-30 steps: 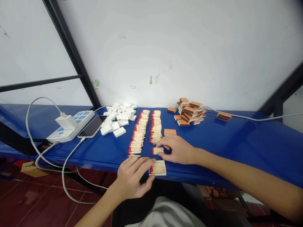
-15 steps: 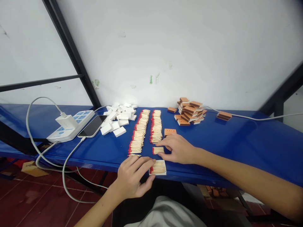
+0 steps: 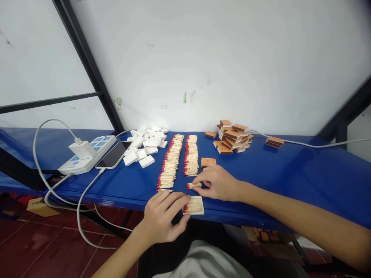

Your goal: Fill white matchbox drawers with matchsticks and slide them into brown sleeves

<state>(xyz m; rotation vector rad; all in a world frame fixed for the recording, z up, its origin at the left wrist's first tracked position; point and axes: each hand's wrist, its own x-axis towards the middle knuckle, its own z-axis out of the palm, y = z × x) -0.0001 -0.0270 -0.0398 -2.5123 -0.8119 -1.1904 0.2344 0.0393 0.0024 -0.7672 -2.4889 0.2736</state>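
Note:
My left hand [image 3: 165, 216] grips the left end of a white matchbox tray [image 3: 202, 210] at the table's front edge; red-headed matches lie inside it. Thumb and fingers of my right hand [image 3: 216, 182] pinch a small bundle of matches [image 3: 193, 185] on the table, just beyond the tray. Behind the bundle runs a row of matches [image 3: 191, 154], with a longer row of matches [image 3: 171, 162] to its left. An orange matchbox sleeve or box [image 3: 208, 161] lies right behind my right hand, which partly covers it.
White tray pieces [image 3: 146, 143] are heaped at the back left, beside a phone [image 3: 113, 155] and a power strip [image 3: 87, 154] with cables. Orange matchboxes [image 3: 233, 136] are piled at the back right; more matchboxes [image 3: 274, 141] lie farther right. A wall closes off the back.
My right fingers have closed together on the small group of matches, squeezing it into a narrower bundle. My left hand and the tray have stayed in place.

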